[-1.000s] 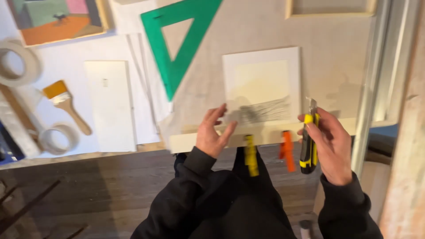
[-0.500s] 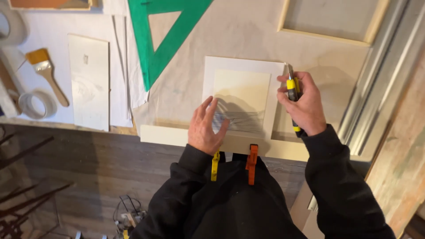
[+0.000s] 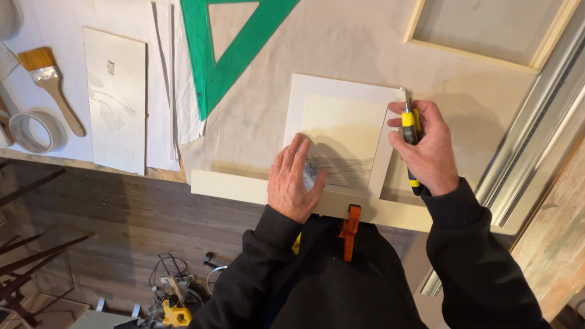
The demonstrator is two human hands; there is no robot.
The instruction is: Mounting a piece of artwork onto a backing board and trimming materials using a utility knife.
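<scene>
The white mat board [image 3: 341, 131] with its cream window lies flat on the cloth-covered bench [image 3: 341, 42], near the front edge, and it now sits square in front of the person; a second ago it lay further right and the view was more askew. The left hand [image 3: 297, 181] has come off the bench edge and now rests flat on the lower left part of the board, fingers [image 3: 298, 155] spread and pressing down over a grey pencil-shaded patch. The right hand [image 3: 428, 149] has moved up from the front edge to the board's right side, its fingers closed round a yellow and black utility knife [image 3: 409, 131], whose blade tip points away from the person and stands at the board's upper right corner. To my eye that reads as the board being pinned and the knife being set for a cut along the right edge, though whether the blade touches the board I cannot tell. An orange clamp [image 3: 350, 230] grips the front edge just below the hands. Further out, a green set square [image 3: 234, 52] lies up left, a wooden frame [image 3: 487, 30] up right, and a paintbrush [image 3: 52, 85] and a roll of tape [image 3: 38, 131] far left.
</scene>
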